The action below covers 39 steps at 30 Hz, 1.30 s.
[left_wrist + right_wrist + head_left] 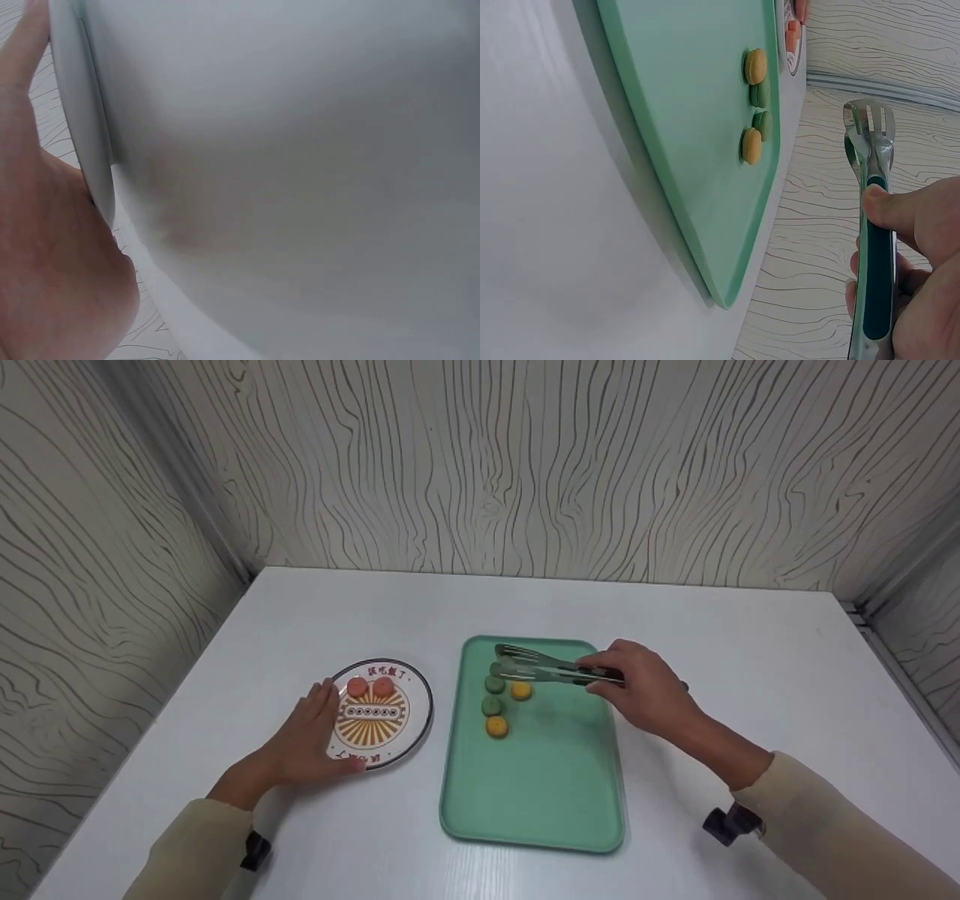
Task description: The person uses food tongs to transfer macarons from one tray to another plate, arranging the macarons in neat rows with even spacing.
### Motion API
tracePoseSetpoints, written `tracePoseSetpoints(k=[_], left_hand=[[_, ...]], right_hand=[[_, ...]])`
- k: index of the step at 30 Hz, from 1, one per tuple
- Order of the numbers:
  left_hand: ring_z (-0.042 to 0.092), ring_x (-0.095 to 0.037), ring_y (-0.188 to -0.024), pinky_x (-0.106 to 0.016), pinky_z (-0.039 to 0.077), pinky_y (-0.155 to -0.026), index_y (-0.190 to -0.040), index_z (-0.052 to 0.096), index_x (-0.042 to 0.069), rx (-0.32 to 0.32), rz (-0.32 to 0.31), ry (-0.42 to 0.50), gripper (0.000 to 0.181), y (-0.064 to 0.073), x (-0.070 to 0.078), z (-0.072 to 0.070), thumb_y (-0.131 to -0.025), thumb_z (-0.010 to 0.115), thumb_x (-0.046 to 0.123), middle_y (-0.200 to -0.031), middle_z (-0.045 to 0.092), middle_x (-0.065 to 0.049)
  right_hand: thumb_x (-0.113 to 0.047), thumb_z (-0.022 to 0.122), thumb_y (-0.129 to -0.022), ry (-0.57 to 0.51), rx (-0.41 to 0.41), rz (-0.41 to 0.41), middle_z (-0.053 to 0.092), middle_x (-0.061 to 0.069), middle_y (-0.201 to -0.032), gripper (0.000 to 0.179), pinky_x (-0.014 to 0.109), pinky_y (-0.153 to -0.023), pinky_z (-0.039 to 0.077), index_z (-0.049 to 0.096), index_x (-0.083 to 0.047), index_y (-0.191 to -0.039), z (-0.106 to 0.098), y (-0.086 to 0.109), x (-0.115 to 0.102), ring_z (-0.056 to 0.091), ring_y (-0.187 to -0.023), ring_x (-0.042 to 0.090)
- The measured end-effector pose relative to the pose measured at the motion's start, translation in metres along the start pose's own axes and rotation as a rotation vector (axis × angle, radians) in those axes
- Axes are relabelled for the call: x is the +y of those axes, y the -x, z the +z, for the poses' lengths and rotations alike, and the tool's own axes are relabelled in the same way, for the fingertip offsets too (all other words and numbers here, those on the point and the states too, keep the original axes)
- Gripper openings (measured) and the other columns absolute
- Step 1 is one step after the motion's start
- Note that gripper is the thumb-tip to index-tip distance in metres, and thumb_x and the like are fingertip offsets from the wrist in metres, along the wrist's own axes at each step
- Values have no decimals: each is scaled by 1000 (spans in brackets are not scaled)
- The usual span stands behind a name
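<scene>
My left hand [304, 739] rests at the left rim of a round white plate [418, 727], fingers and thumb fairly straight along its edge. Two pink macarons [383, 686] sit near the top of that plate. In the head view my right hand [651, 686] grips metal tongs [544, 673] with dark green handles. The tongs' tips are apart over the upper left of a green tray [540, 802], with nothing between them. Below them lie green macarons [492, 706] and two yellow macarons [496, 726]; the tongs partly cover the topmost green one.
Plate and tray stand side by side on a white table [360, 611], a narrow gap between them. A wood-grain patterned panel [480, 472] rises behind the table, with similar panels at both sides. A dark device [731, 823] is strapped at the right wrist.
</scene>
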<state>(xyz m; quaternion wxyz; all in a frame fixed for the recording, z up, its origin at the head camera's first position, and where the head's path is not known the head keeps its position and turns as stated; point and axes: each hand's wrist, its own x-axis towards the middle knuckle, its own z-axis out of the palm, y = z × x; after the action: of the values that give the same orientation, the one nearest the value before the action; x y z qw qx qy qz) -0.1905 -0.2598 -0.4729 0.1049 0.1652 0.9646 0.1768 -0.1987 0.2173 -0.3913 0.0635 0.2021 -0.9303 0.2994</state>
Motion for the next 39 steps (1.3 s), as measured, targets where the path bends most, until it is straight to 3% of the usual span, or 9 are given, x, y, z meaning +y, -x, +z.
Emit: tracePoseSetpoints(k=[10, 25, 39], left_hand=[[-1, -46, -154, -59, 9, -123, -157, 8, -13, 3, 4, -24, 127, 0, -1, 1, -82, 66, 71, -167, 3, -30], [-3, -45, -154, -59, 7, -123, -157, 7, -13, -4, -2, -13, 128, 1, 1, 0, -82, 67, 71, -167, 1, -29], [-1, -46, -154, -60, 9, -123, -157, 8, -13, -3, -9, -15, 129, 0, 1, -1, -81, 66, 74, -167, 3, -29]], right_hand=[[-5, 80, -87, 5, -2, -39, 61, 1, -88, 31, 32, -68, 48, 77, -9, -117, 11, -12, -13, 53, -79, 14], [-6, 78, -89, -5, -33, -22, 63, 2, -90, 28, 34, -70, 47, 77, -9, -117, 35, -32, -37, 52, -79, 16], [-7, 76, -91, -76, -75, -35, 67, 0, -95, 23, 32, -70, 49, 78, -10, -114, 60, -45, -48, 52, -80, 14]])
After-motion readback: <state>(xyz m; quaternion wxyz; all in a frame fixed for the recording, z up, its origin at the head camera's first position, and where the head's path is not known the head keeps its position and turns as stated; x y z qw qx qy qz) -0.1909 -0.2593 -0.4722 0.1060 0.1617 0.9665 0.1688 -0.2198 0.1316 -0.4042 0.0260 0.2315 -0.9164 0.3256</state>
